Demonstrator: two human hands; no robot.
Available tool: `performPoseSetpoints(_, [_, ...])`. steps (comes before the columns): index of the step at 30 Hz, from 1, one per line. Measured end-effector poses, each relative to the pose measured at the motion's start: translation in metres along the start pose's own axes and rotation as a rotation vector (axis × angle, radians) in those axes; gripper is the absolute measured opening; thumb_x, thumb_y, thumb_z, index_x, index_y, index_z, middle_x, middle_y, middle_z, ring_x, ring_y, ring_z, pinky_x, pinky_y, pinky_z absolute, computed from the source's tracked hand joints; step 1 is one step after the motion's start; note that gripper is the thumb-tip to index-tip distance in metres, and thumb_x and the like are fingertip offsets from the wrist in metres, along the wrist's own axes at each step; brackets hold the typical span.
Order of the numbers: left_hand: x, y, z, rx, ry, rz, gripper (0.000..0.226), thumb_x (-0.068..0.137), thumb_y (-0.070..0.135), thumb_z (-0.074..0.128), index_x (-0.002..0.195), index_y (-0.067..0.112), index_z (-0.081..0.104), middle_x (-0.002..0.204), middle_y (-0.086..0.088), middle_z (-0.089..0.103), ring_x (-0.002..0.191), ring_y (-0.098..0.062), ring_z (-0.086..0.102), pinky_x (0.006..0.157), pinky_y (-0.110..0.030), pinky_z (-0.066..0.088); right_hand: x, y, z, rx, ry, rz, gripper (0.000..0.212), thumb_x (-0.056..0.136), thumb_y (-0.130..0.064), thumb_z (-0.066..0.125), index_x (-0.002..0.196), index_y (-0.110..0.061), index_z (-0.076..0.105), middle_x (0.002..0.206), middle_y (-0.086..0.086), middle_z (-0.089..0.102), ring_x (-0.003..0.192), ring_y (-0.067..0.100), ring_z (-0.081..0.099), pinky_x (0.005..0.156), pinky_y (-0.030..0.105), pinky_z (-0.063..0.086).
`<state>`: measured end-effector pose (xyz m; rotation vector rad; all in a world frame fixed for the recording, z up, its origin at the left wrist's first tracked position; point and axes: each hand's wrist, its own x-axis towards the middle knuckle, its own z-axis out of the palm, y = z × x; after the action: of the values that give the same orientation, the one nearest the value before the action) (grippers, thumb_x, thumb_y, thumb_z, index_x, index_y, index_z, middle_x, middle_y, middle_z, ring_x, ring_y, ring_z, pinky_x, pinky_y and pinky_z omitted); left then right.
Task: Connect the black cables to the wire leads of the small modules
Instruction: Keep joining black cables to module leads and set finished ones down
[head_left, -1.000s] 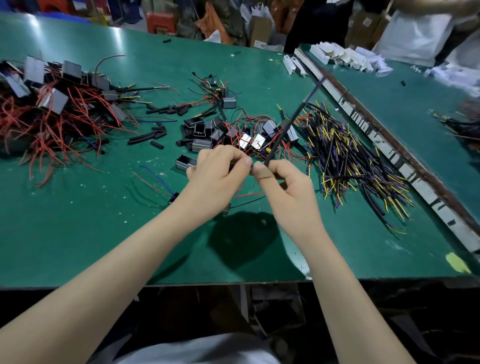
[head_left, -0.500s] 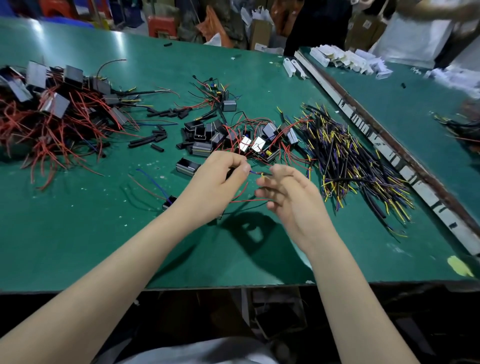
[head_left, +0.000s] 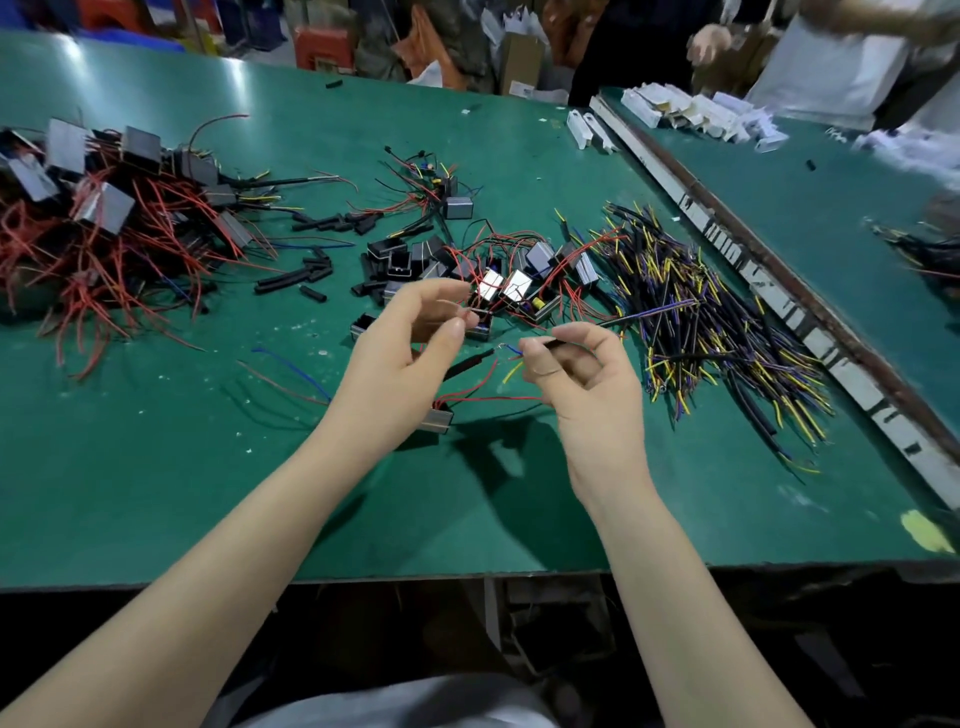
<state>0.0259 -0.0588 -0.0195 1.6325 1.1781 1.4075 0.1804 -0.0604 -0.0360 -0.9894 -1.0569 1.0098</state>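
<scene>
Far-left heap: finished modules tangled in red leads, piled at the table's left edge.
Black sleeves: short tube pieces scattered just right of that heap.
Table: green surface, wire scraps and white flecks dotted about.
Left hand: the left hand hovers above the table, thumb and forefinger pinching a thin red wire lead near its tip; the grip is a light pinch, the other fingers loosely curled.
Small module: a grey module sits on the table just under the left wrist, its red leads looping up toward both hands.
Middle cluster: more small modules and black housings beyond the hands, red wires crossing over them.
Right hand: the right hand pinches a black cable between thumb and forefinger, grip closed on it; blue and yellow ends poke out leftward toward the left hand, not touching it.
Cable's far end: it runs off right, over the cable pile.
Cable pile: black cables with yellow and purple tips fanned out at the right.
Far right: a divider strip separates a second green table holding white parts.
</scene>
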Motion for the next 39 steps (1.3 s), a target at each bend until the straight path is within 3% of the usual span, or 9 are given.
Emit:
performPoseSetpoints(5, [-0.004,0.002,-0.002,-0.095,-0.038,-0.040,0.024,0.092,0.009,0.058,0.104,0.030,0.060,0.092,0.011,0.068,0.093,-0.010,0.063,0.088,-0.037,0.051,-0.001,0.005,0.003,-0.033,0.049,-0.072,0.020,0.082,-0.013,0.073,0.089,-0.022,0.056,0.074,-0.008,0.067,0.076,0.014,0.061,0.078,0.033,0.051])
performPoseSetpoints(9, [-0.003,0.004,-0.001,0.010,-0.087,-0.015,0.017,0.088,0.016,0.065,0.097,0.031,0.064,0.082,0.019,0.065,0.080,0.003,0.059,0.075,-0.022,0.051,-0.001,0.002,0.004,-0.049,0.076,-0.131,0.020,0.081,-0.017,0.075,0.087,-0.024,0.058,0.073,-0.011,0.067,0.076,0.011,0.061,0.079,0.040,0.048])
performPoseSetpoints(12, [-0.002,0.005,0.000,0.075,-0.095,-0.024,0.013,0.088,0.018,0.065,0.098,0.027,0.067,0.087,0.015,0.067,0.082,0.002,0.059,0.074,-0.022,0.051,-0.002,0.000,0.004,-0.061,0.087,-0.156,0.020,0.079,-0.020,0.076,0.085,-0.027,0.059,0.076,-0.009,0.068,0.078,0.008,0.061,0.077,0.036,0.046])
performPoseSetpoints(17, [-0.002,0.005,0.001,0.116,-0.127,0.016,0.018,0.086,0.015,0.068,0.101,0.023,0.067,0.091,0.015,0.068,0.084,0.003,0.059,0.078,-0.005,0.040,-0.005,0.001,0.008,-0.048,0.139,-0.198,0.019,0.077,-0.022,0.077,0.081,-0.030,0.060,0.077,-0.007,0.067,0.079,0.009,0.062,0.070,0.020,0.045])
performPoseSetpoints(21, [0.000,0.004,-0.001,0.098,-0.135,0.021,0.021,0.085,0.011,0.069,0.102,0.023,0.067,0.090,0.016,0.068,0.084,0.004,0.059,0.078,-0.006,0.041,-0.008,0.002,0.013,0.064,0.169,-0.145,0.020,0.072,-0.026,0.076,0.083,-0.025,0.060,0.077,-0.004,0.066,0.076,0.014,0.060,0.073,0.025,0.047])
performPoseSetpoints(26, [0.002,0.002,0.000,0.075,-0.083,0.043,0.020,0.084,0.015,0.070,0.095,0.031,0.065,0.082,0.021,0.066,0.079,0.006,0.057,0.073,-0.007,0.042,-0.009,0.004,0.015,0.079,0.190,-0.065,0.019,0.078,-0.021,0.074,0.084,-0.022,0.057,0.075,-0.002,0.063,0.071,0.017,0.056,0.059,0.015,0.042])
performPoseSetpoints(33, [0.003,0.003,0.001,0.055,-0.038,0.012,0.015,0.085,0.017,0.068,0.092,0.031,0.067,0.079,0.028,0.064,0.077,0.006,0.057,0.066,-0.010,0.041,-0.007,0.001,0.004,-0.185,-0.021,-0.057,0.005,0.089,-0.018,0.065,0.090,-0.022,0.064,0.069,-0.008,0.060,0.063,0.005,0.056,0.057,0.016,0.042])
performPoseSetpoints(37, [0.003,0.005,0.003,0.029,-0.045,-0.025,0.012,0.085,0.018,0.068,0.094,0.026,0.069,0.077,0.028,0.063,0.072,0.007,0.056,0.062,-0.016,0.046,-0.005,0.002,-0.007,-0.756,0.010,-0.402,0.014,0.088,-0.033,0.065,0.092,-0.022,0.072,0.076,-0.005,0.051,0.074,0.013,0.050,0.066,0.028,0.041])
performPoseSetpoints(39, [0.003,0.004,0.003,-0.002,-0.054,-0.054,0.012,0.086,0.020,0.068,0.095,0.027,0.069,0.079,0.027,0.064,0.071,0.007,0.057,0.058,-0.018,0.048,-0.004,0.001,-0.006,-0.842,0.023,-0.530,0.016,0.087,-0.030,0.066,0.095,-0.019,0.074,0.089,0.002,0.052,0.085,0.019,0.048,0.075,0.029,0.040])
